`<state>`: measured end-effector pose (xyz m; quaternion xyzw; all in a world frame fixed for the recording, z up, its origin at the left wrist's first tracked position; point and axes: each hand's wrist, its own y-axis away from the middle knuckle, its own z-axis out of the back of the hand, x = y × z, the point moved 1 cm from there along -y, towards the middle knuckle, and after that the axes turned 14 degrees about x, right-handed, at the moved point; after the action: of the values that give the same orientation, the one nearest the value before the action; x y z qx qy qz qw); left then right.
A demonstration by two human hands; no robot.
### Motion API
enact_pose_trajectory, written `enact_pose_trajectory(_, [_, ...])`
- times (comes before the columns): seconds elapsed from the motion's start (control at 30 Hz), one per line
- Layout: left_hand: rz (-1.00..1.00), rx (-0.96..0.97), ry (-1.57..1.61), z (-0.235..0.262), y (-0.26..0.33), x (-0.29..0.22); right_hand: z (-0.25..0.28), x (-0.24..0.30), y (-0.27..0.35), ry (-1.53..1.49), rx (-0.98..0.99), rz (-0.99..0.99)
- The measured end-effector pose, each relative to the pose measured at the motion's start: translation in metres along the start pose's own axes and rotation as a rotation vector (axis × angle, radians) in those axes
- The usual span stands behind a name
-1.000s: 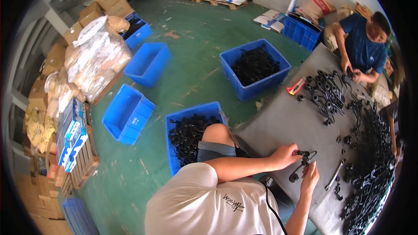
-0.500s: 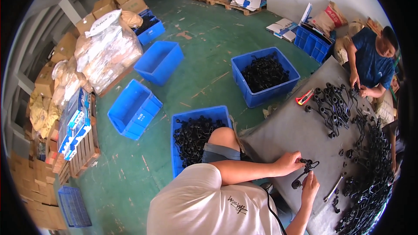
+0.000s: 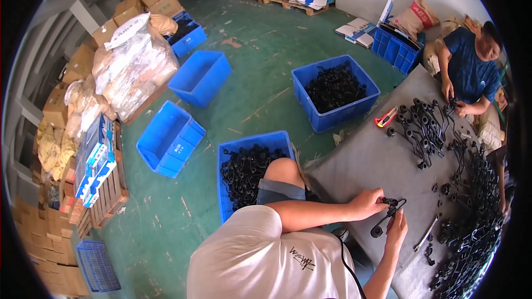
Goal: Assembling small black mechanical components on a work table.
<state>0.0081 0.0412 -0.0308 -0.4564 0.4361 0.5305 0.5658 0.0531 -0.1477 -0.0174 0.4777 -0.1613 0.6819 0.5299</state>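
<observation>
Over the near edge of the grey table, my left hand (image 3: 369,203) is closed on a small black part (image 3: 379,230), made of a bent rod with a round knob at its lower end and a looped top. My right hand (image 3: 396,231) pinches the same part from the right, its fingertips at the loop. How the two pieces join is too small to make out. To the right of my hands, a silver wrench-like tool (image 3: 426,233) and some small black bits (image 3: 429,254) lie on the table.
A big heap of black parts (image 3: 471,216) covers the table's right side. Farther off are more rods with round ends (image 3: 424,133) and a red utility knife (image 3: 386,117). A co-worker (image 3: 474,69) handles a part at the far end. Blue bins (image 3: 291,138) stand on the green floor.
My right hand has moved slightly up along the part, its fingers now nearer the loop. My left hand keeps its hold.
</observation>
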Motion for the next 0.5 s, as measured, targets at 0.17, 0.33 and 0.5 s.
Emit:
enact_pose_trajectory(0.17, [-0.007, 0.054, 0.05, -0.014, -0.001, -0.008, -0.009, 0.017, 0.032, 0.405, -0.309, 0.299])
enact_pose_trajectory(0.33, [0.187, 0.036, -0.086, 0.008, 0.008, -0.033, -0.019, 0.016, 0.022, 0.152, -0.122, -0.073])
enact_pose_trajectory(0.5, [0.038, 0.022, -0.069, 0.011, 0.009, -0.011, -0.025, 0.026, 0.023, 0.28, -0.233, 0.155])
